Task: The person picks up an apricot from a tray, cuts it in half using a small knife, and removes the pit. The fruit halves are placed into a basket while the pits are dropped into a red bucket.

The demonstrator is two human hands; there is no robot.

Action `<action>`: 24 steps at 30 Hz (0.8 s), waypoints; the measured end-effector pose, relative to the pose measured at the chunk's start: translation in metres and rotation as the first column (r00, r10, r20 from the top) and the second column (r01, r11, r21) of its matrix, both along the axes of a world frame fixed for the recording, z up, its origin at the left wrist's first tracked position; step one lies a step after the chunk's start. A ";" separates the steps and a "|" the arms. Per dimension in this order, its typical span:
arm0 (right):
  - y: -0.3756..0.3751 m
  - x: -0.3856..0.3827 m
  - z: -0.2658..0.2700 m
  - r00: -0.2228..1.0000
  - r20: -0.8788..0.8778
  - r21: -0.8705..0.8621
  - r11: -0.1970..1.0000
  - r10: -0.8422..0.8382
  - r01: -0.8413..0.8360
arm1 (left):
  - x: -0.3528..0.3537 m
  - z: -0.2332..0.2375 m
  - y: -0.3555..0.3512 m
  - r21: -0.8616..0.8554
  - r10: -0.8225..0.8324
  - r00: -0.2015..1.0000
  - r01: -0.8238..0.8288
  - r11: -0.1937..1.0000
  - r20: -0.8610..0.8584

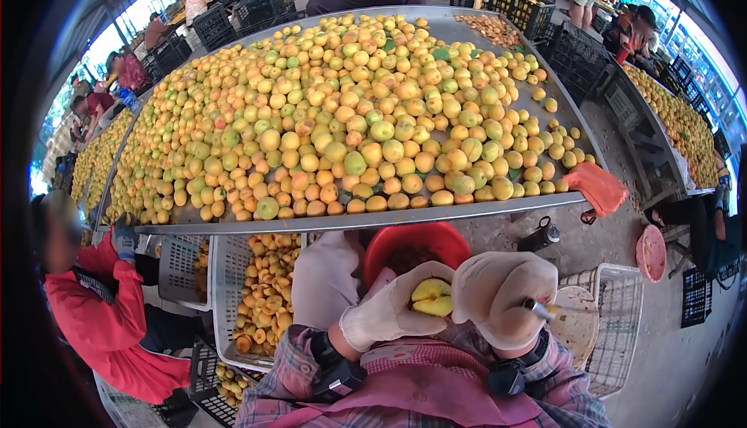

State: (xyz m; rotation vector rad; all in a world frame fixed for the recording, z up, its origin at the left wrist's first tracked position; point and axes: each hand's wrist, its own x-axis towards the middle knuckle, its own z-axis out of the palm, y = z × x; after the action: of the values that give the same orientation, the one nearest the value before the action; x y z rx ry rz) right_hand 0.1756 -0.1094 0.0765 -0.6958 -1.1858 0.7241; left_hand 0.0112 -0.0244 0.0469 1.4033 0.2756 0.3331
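So your left hand (385, 311), white glove on, has its grip curled snug round one yellow-green apricot (433, 297). You're holding it right in front of your chest, just above the red bucket (412, 243). Your right hand (502, 296) sits just beside the fruit, grip closed tight on a small tool (538, 308) poking out between the fingers; can't tell if it's a blade. Ahead of you the worktop (467, 210) is heaped with more fruit, with an orange cloth (597, 187) hanging off its right corner. A white crate (226, 272) of fruit sits under its left side, next to a person in red (101, 311).
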 end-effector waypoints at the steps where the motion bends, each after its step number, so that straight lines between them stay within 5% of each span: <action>1: -0.001 -0.001 0.000 0.994 0.008 -0.070 0.992 -0.107 0.107 | 0.000 -0.004 0.001 0.006 -0.003 1.000 0.003 1.000 0.028; 2: 0.001 -0.005 0.006 0.983 -0.170 -0.093 0.994 -0.066 0.050 | 0.000 -0.007 0.001 0.011 -0.008 0.998 0.007 1.000 0.056; 3: 0.003 -0.008 0.011 0.983 -0.172 -0.094 0.994 -0.066 0.051 | -0.001 -0.008 0.001 0.010 -0.008 0.998 0.008 1.000 0.055; 5: 0.005 -0.010 0.017 0.884 -0.450 -0.008 0.989 0.126 -0.145 | -0.005 -0.008 0.004 -0.500 -0.135 0.969 0.224 0.836 0.208; 7: 0.004 -0.011 0.016 0.877 -0.470 -0.015 0.992 0.101 -0.122 | -0.007 -0.025 0.008 -0.484 -0.133 0.973 0.210 0.850 0.189; 9: 0.006 -0.008 0.013 0.969 -0.243 -0.064 0.996 0.047 -0.065 | -0.008 -0.033 0.005 -0.465 -0.127 0.977 0.193 0.864 0.170; 10: 0.006 -0.006 0.011 0.968 -0.245 -0.064 0.996 0.046 -0.063 | -0.007 -0.034 0.003 0.185 0.018 0.989 -0.045 0.982 0.146; 11: 0.006 -0.004 0.008 0.985 -0.159 -0.046 0.996 0.064 -0.072 | -0.007 -0.035 0.001 0.744 0.143 0.966 -0.259 0.617 0.217; 12: 0.006 -0.003 0.007 0.994 -0.073 -0.030 0.996 0.081 -0.083 | -0.007 -0.040 0.000 0.743 0.142 0.967 -0.255 0.619 0.213; 14: 0.009 -0.003 0.010 0.997 0.072 -0.007 0.999 0.038 -0.037 | -0.007 -0.050 0.000 0.870 0.192 0.922 -0.382 0.313 0.336; 16: 0.014 -0.001 0.017 0.950 0.309 0.064 0.998 -0.040 0.021 | -0.008 -0.046 -0.004 0.858 0.235 0.931 -0.351 0.374 0.278; 18: 0.016 -0.001 0.014 0.955 0.297 0.041 0.999 0.006 -0.020 | -0.006 -0.030 -0.009 0.841 0.275 0.937 -0.321 0.435 0.215; 20: 0.020 0.002 0.016 0.960 0.270 -0.007 0.997 0.076 -0.076 | -0.001 -0.007 -0.012 0.648 0.281 0.953 -0.283 0.707 0.110; 21: 0.018 0.001 0.007 0.990 0.092 -0.106 0.989 0.110 -0.100 | -0.001 -0.010 -0.013 0.647 0.279 0.955 -0.279 0.710 0.105; 24: 0.021 0.005 0.003 0.980 0.159 -0.105 0.989 0.117 -0.101 | 0.002 -0.015 -0.010 0.518 0.261 0.965 -0.229 0.824 0.011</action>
State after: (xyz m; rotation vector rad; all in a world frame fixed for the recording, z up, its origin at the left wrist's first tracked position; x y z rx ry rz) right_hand 0.1805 -0.0886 0.0793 -0.7875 -1.3559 0.8326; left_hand 0.0129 -0.0345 0.0323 1.9176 0.4422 0.6126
